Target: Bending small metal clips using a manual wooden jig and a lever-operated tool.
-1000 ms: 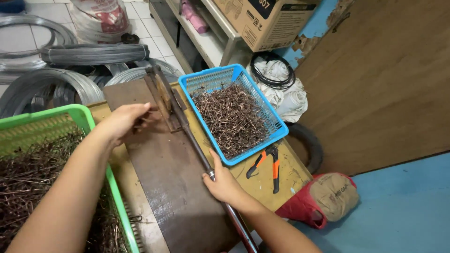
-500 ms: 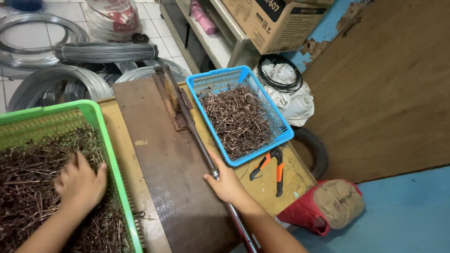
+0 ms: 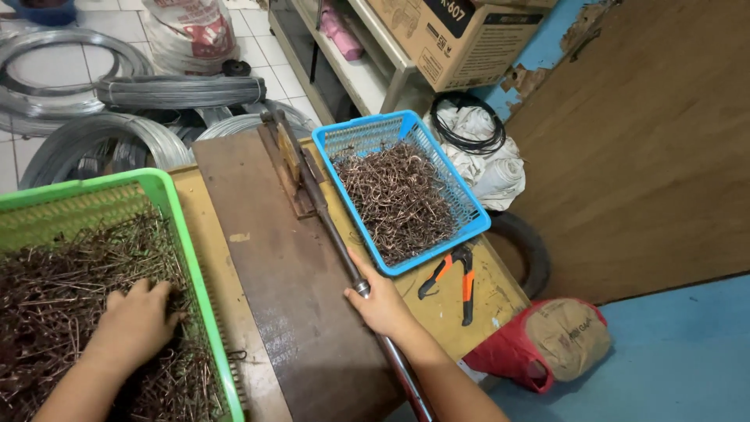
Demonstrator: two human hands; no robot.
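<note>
Digging palm-down, fingers curled, into the rusty wire pieces (image 3: pixel 55 312) in the green basket (image 3: pixel 168 191), the left hand (image 3: pixel 137 324) risks pricks, while the right hand (image 3: pixel 383 305), seemingly wrapped around the lever (image 3: pixel 328 223), could slip.

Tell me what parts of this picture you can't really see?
- Left hand, head view: its fingertips are buried in the wire pieces, so whether it grips any cannot be told.
- Green basket: cut off by the left and bottom edges.
- Long metal lever: its lower end runs under the right hand and off the bottom edge.
- Blue basket: its floor is hidden under bent wire pieces.
- Wire coils: partly cut off at the left edge.
</note>
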